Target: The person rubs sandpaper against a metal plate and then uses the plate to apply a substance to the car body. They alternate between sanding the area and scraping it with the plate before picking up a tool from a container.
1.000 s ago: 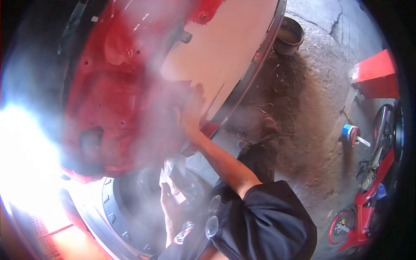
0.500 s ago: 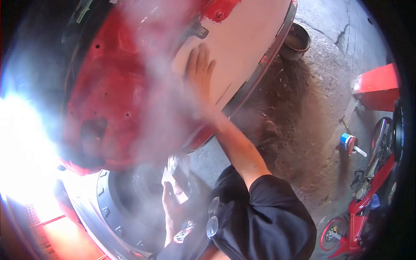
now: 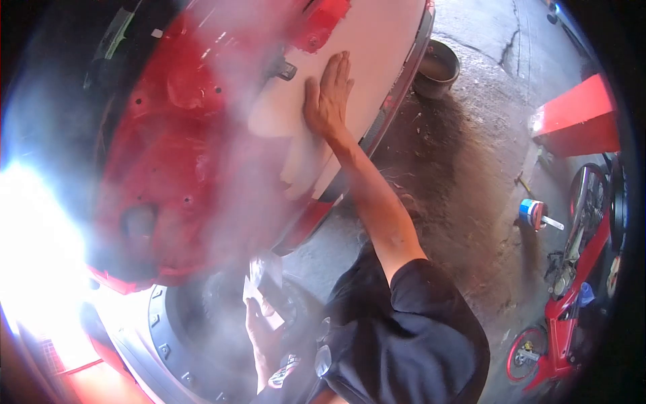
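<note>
My right hand point(image 3: 330, 97) lies flat on the pale, filler-coated area point(image 3: 380, 40) of a red car panel point(image 3: 182, 135), fingers stretched out and pointing away from me. A small dark latch-like part point(image 3: 286, 69) sits just left of the fingers. Low in the view, my left hand point(image 3: 262, 330) grips a pale folded sheet point(image 3: 262, 303) that looks like sandpaper. It is held up below the panel's near edge, apart from it. Whitish haze blurs the panel's middle and the left hand.
A dark round tub point(image 3: 436, 71) stands on the stained floor point(image 3: 457, 182) beyond the car. To the right are a blue-and-white can point(image 3: 531, 212), a red box-like object point(image 3: 577, 116) and a red motorcycle point(image 3: 558, 323). A tire point(image 3: 195, 330) lies lower left, near strong glare.
My right hand has slid to the right and farther up the pale area, away from the latch-like part. My left hand keeps its hold on the sheet. The view has shifted slightly.
</note>
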Motion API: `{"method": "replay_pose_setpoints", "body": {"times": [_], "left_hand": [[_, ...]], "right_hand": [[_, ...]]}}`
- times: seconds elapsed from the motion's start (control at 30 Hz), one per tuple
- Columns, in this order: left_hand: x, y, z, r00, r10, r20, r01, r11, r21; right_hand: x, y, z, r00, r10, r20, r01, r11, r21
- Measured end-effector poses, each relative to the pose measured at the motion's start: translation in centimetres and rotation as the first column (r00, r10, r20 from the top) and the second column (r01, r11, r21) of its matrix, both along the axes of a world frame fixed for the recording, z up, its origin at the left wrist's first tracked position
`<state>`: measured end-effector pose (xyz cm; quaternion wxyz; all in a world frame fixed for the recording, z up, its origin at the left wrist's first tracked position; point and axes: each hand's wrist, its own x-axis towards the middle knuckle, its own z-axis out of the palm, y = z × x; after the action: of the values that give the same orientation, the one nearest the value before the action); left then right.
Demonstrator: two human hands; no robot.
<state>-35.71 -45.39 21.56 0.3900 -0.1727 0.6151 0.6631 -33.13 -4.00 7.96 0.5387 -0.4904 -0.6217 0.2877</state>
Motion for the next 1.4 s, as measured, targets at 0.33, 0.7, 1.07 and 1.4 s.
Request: {"method": "replay_pose_setpoints", "body": {"times": [0.33,0.7,1.07,1.4], "left_hand": [[1.6,2.2,2.0,0.997,0.061,-0.054,-0.069,0.984,-0.164],[1.0,2.3,-0.1,0.997,0.074,0.03,-0.074,0.997,-0.012],[3.0,4.0,1.2,0.999,-0.052,0.007,0.051,0.992,0.115],[2.2,4.3,0.7,1.0,-0.009,0.018,0.008,0.998,0.059]], "right_hand": [[-0.4,-2.0,-1.8,1.0,-0.011,0.029,0.013,0.998,-0.064],[1.3,5.8,-3.1,0.988,-0.147,-0.056,0.144,0.988,-0.047],[0.6,-6.3,1.5,0.999,0.026,-0.037,-0.034,0.974,-0.222],[2.6,8.7,-1.3,0.954,-0.227,-0.194,0.2,0.969,-0.146]]}}
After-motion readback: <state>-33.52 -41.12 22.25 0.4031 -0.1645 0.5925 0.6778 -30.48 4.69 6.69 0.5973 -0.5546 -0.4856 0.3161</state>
